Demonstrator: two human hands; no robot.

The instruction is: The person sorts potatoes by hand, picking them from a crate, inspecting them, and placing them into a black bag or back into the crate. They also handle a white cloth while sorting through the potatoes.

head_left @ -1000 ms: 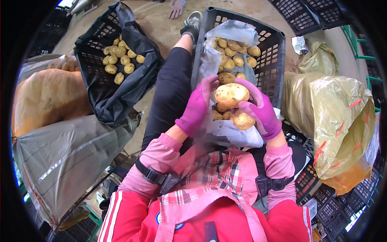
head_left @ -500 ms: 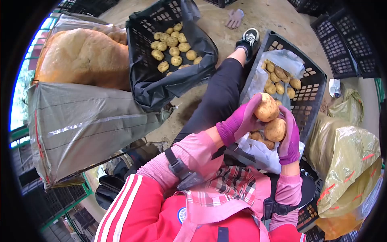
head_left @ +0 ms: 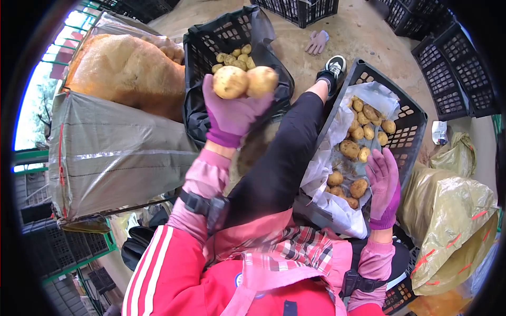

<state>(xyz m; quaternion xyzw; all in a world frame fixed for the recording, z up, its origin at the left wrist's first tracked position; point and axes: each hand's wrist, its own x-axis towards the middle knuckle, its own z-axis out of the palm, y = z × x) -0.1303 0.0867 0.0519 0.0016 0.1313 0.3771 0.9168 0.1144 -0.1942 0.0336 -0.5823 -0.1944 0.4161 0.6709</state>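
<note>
In a purple glove, my left hand (head_left: 235, 110) is raised at the near edge of the black-lined crate (head_left: 203, 39) on the left. It holds two large potatoes (head_left: 231, 82) side by side, and they hide part of that crate's smaller potatoes (head_left: 241, 57). My right hand (head_left: 383, 181), gloved alike, has its fingers stretched out with nothing in them. It hovers over the right side of a second black crate (head_left: 416, 113), lined with whitish plastic (head_left: 345, 160). Loose potatoes (head_left: 361, 131) lie on that liner in two groups.
A big orange mesh sack (head_left: 126, 73) and a grey sheet (head_left: 121, 152) stand at the left. One loose glove (head_left: 317, 42) lies on the floor beyond my shoe (head_left: 333, 68). More black crates (head_left: 448, 68) and yellowish plastic bags (head_left: 448, 210) line the right.
My left hand has swung left from the right crate to the left one, carrying two potatoes. My right hand no longer touches a potato, and its fingers have straightened.
</note>
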